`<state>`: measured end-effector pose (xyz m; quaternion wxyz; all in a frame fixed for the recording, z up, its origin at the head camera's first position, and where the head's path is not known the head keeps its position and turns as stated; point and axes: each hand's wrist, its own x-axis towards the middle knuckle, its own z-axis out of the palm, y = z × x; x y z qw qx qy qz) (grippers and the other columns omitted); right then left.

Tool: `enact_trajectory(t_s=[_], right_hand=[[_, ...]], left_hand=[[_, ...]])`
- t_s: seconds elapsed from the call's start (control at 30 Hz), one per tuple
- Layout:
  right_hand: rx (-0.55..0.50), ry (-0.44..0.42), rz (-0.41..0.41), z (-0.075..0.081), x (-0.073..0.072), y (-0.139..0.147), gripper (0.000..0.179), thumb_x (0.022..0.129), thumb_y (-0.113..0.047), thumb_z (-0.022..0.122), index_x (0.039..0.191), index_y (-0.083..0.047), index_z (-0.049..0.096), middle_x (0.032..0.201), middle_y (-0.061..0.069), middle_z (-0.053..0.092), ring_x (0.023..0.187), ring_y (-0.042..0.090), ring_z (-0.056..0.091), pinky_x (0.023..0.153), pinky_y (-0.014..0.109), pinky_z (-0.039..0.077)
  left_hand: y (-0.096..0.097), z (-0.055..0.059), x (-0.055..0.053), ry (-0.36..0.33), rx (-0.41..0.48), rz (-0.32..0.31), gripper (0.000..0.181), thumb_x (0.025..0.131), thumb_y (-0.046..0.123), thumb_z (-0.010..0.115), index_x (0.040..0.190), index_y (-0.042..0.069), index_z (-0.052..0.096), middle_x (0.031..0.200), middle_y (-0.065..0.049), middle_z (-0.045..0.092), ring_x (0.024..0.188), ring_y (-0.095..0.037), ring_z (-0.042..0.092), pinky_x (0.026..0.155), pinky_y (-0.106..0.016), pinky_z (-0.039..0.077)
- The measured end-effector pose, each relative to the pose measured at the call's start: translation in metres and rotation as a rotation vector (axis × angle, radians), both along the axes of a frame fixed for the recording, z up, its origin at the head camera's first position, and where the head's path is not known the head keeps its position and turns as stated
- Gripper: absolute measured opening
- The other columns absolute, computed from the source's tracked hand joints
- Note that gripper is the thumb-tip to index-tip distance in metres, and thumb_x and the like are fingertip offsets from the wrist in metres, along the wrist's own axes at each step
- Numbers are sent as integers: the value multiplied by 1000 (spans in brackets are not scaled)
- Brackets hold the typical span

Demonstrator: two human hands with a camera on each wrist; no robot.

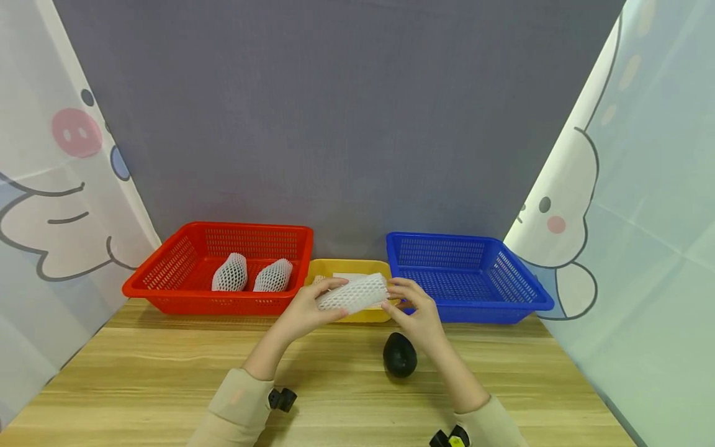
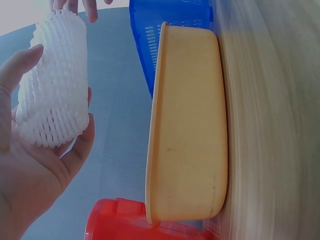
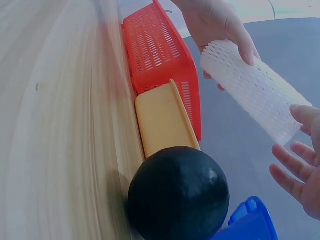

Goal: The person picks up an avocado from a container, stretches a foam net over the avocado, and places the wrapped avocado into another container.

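A white foam net sleeve is held up above the yellow basket, tilted with its right end higher. My left hand grips its left part, thumb on the near side and fingers behind, as the left wrist view shows. At the other end, my right hand pinches the sleeve's edge with its thumb and a finger; its other fingers are spread. No fruit shows through the mesh. A dark avocado lies on the table below my right hand, and looms large in the right wrist view.
The red basket at the back left contains two net-wrapped items. Between it and the blue basket stands the yellow basket, with white netting inside. All three line the back of the wooden table, before a grey curtain.
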<state>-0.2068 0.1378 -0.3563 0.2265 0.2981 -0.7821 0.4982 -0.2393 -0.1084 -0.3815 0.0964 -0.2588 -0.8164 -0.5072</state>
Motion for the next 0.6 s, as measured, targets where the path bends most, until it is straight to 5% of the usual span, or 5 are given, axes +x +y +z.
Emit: enact_trajectory(t_s=[0.33, 0.6], right_hand=[[30, 13, -21, -1, -1, 5, 23, 84, 4, 70, 105, 10, 66, 119, 24, 58, 101, 38, 60, 74, 48, 53], [62, 18, -29, -32, -21, 20, 27, 82, -1, 74, 109, -1, 68, 121, 14, 60, 106, 31, 59, 73, 44, 54]], left_hand=[[-5, 5, 2, -75, 70, -30, 56, 81, 22, 79, 131, 12, 58, 125, -9, 58, 94, -21, 58, 81, -37, 49], [-8, 5, 2, -89, 107, -44, 56, 80, 21, 79, 131, 13, 58, 122, -8, 60, 93, -21, 59, 78, -34, 51]])
